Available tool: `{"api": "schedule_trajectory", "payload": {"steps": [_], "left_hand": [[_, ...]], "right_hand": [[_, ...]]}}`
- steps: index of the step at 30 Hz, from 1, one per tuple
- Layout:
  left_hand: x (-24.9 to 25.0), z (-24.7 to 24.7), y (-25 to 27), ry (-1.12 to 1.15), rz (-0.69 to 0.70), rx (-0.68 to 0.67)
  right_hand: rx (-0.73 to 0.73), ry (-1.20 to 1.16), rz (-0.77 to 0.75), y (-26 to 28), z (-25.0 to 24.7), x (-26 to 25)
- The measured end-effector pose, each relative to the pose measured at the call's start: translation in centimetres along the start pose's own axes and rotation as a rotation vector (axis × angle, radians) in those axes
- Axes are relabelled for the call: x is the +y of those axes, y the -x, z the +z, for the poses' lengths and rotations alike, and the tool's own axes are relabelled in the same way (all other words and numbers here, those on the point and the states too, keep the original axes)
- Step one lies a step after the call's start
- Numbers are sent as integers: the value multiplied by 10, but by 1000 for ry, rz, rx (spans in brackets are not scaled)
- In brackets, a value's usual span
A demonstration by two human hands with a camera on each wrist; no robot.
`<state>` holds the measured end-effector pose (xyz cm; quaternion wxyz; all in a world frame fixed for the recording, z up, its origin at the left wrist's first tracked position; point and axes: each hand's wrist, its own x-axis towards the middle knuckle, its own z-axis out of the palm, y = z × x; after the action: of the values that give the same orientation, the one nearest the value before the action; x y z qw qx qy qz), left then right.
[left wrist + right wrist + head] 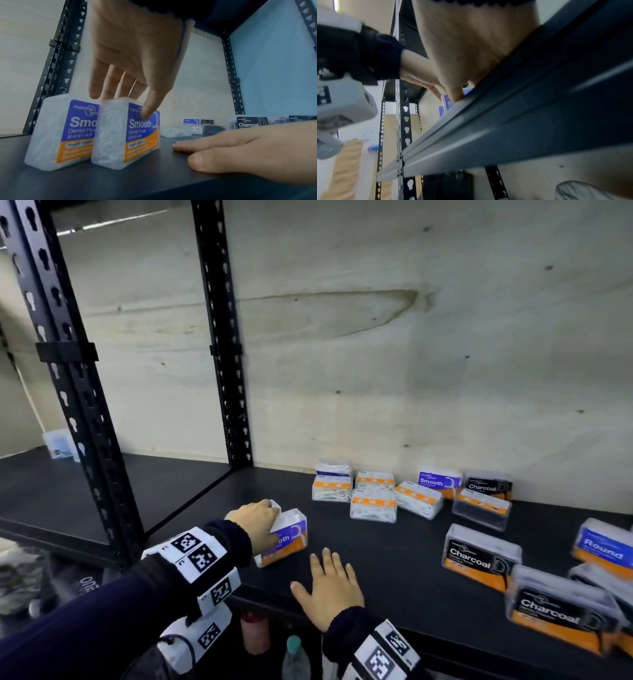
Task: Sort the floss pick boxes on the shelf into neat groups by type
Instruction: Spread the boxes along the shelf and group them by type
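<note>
Two clear "Smooth" floss pick boxes stand upright side by side at the left of the black shelf [394, 546]. My left hand [274, 518] pinches the right one [289, 537], thumb [145, 115] on its blue label and fingers behind its top edge [118, 100]. The other Smooth box [68, 129] stands just left of it, mostly hidden by the hand in the head view. My right hand [329, 580] lies flat and open on the shelf near the front edge, holding nothing. Charcoal boxes [479, 556] and a Round box [603, 549] lie to the right.
Several boxes lying with orange backs up [373, 503] cluster by the plywood back wall, beside an upright Smooth box [438, 481] and a Charcoal box [488, 484]. Black rack posts [222, 337] stand at the left. Bottles [294, 659] sit below the shelf edge [505, 121].
</note>
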<state>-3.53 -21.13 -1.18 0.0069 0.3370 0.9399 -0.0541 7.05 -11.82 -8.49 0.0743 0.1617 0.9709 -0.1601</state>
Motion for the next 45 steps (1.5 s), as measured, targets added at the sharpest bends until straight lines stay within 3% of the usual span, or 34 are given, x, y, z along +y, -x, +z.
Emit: {"api": "schedule_trajectory", "payload": {"steps": [5, 11, 15, 21, 27, 34, 45], "left_hand": [[2, -32, -9, -72, 74, 45], [13, -101, -33, -108, 186, 179], [19, -136, -59, -122, 272, 171], [32, -147, -108, -204, 321, 81], [47, -124, -168, -276, 327, -89], [54, -102, -225, -311, 305, -223], [64, -80, -255, -420, 267, -367]], "right_hand": [[-159, -16, -64, 15, -50, 6], [-69, -44, -230, 53, -158, 2], [9, -59, -171, 57, -229, 26], [113, 13, 69, 26, -292, 96], [130, 164, 229, -23, -297, 172], [-82, 470, 447, -78, -269, 243], [-222, 567, 492, -114, -243, 275]]}}
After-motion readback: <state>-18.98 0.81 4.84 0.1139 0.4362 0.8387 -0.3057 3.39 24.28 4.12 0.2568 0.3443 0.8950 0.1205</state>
